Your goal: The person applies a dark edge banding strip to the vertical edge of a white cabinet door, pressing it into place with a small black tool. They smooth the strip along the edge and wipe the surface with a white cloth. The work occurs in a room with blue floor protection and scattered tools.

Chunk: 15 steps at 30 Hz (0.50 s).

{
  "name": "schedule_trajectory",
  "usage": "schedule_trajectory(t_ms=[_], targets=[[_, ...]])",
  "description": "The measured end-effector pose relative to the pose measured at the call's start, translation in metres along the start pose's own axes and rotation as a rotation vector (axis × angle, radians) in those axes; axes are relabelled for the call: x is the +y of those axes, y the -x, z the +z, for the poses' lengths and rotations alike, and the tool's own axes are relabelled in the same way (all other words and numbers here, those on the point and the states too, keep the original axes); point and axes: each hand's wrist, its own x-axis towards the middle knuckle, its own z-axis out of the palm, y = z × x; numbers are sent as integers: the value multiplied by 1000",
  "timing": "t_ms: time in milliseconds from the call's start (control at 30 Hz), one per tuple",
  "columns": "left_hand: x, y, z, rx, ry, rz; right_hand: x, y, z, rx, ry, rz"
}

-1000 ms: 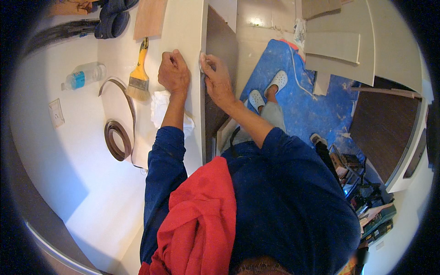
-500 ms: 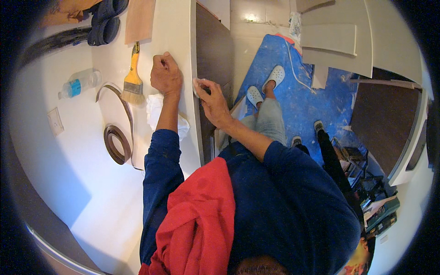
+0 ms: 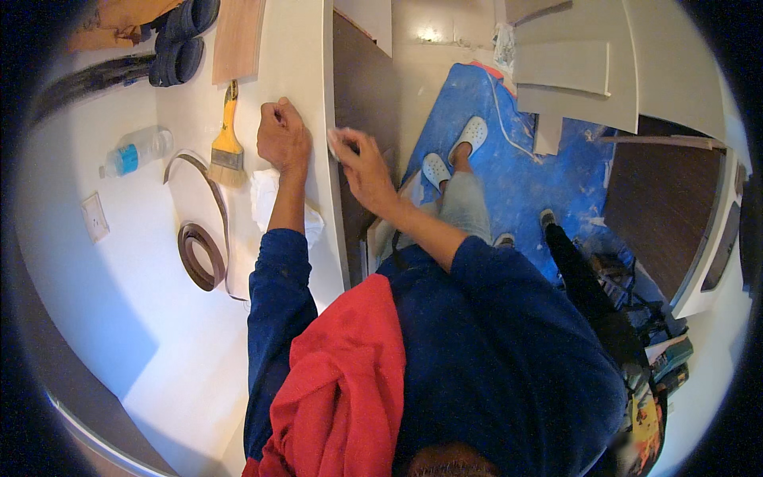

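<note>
My left hand [image 3: 284, 137] is curled into a fist over the pale work surface [image 3: 306, 71], near its right edge. Whatever may be inside that fist is hidden. Across the edge, my right hand [image 3: 364, 165] is slightly blurred, its thumb and fingers pinched on a small whitish piece [image 3: 334, 143] against the edge. A crumpled white cloth [image 3: 266, 195] lies beside my left wrist. Left of it rests a wide paintbrush [image 3: 228, 143] with a yellow handle. A brown strip of edging [image 3: 199, 254], partly coiled, curves below the brush.
A clear bottle [image 3: 139, 151] lies at the left, with dark sandals [image 3: 181, 44] and a wood-toned board [image 3: 238, 40] beyond. Blue sheeting [image 3: 520, 191] covers the floor at right, where another person's pale clogs [image 3: 471, 137] show. Grey panels [image 3: 568, 67] stand at far right.
My right hand has shifted slightly up along the edge and is now more blurred. My left fist keeps its place on the surface. The whole view has drifted a little.
</note>
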Motion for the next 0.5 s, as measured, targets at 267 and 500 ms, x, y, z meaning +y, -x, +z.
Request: schedule_trajectory(t_ms=[267, 500], targets=[[1, 1, -2, 14, 2, 24, -3, -2, -3, -9, -18, -24], [-1, 2, -2, 6, -6, 32, -8, 1, -2, 0, -77, 9]])
